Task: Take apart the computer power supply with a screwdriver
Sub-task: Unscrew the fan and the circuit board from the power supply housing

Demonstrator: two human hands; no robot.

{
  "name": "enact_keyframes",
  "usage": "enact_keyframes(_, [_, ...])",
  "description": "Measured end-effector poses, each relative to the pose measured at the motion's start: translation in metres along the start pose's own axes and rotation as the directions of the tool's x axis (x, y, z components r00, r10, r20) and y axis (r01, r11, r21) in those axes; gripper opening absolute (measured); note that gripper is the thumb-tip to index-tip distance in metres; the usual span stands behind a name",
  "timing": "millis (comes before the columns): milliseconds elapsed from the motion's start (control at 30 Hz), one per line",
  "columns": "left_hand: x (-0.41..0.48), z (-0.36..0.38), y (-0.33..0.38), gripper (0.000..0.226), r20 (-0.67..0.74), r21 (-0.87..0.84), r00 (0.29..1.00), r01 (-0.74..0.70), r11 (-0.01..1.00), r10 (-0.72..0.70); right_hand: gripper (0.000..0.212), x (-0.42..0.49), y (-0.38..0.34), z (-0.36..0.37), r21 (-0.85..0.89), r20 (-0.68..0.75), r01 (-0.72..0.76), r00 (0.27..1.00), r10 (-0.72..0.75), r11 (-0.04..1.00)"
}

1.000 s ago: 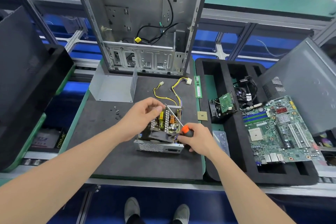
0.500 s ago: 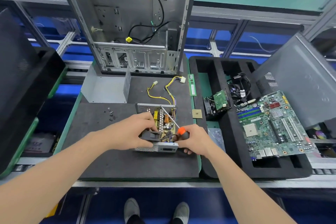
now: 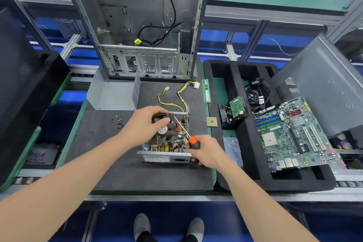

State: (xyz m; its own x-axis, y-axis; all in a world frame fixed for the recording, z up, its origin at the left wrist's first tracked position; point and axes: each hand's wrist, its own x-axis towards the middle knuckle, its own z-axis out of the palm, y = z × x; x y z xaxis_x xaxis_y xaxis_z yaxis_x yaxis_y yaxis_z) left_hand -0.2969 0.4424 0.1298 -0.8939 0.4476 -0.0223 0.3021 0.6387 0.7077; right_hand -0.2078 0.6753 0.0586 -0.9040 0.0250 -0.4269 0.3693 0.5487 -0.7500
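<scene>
Head view: one open grey metal power supply (image 3: 165, 146) sits on the dark grey foam mat (image 3: 117, 163), in front of the one stripped silver computer case (image 3: 137, 15) that stands upright at the mat's far edge. The supply's lid is off and its crowded circuit board faces up. Its long axis runs near to far, with the perforated end panel turned toward the person. A yellow cable bundle (image 3: 182, 98) leaves its far right corner toward the case and ends in two white plugs.

There is one screwdriver with an orange-and-black handle (image 3: 192, 140). It slants across the supply, handle at the near right and tip down at the far left of the board. The right hand (image 3: 206, 151) is wrapped round that handle, beside the supply's near right corner. The left hand (image 3: 143, 125) reaches over the far left corner, thumb and fingers curled on a dark part of the supply beside the screwdriver tip.

Left of the supply lies a small cluster of black screws (image 3: 118, 121), too small to count, and beyond them one bent grey sheet-metal cover (image 3: 112, 94). At the mat's right edge lie one green memory stick (image 3: 206, 93) and one square tan processor chip (image 3: 212, 122). The black foam tray (image 3: 245, 163) to the right holds one green motherboard (image 3: 290, 135).
</scene>
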Motion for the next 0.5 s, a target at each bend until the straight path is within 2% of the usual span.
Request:
enact_keyframes(200, [-0.014, 0.032, -0.007, 0.03, -0.13, 0.217, 0.991, 0.003, 0.976, 0.026, 0.011, 0.002, -0.003, 0.002, -0.108, 0.017, 0.022, 1.0, -0.021, 0.994])
enact_keyframes(333, [-0.024, 0.038, -0.003, 0.04, -0.196, 0.282, 0.98, 0.03, 0.959, 0.027, 0.012, 0.002, -0.005, 0.002, -0.118, 0.013, 0.002, 1.0, -0.001, 0.993])
enact_keyframes(500, [-0.037, 0.04, 0.005, 0.064, -0.006, 0.493, 0.983, -0.157, 0.856, 0.184, 0.011, 0.001, -0.012, 0.001, -0.156, 0.014, -0.024, 1.0, 0.026, 0.987])
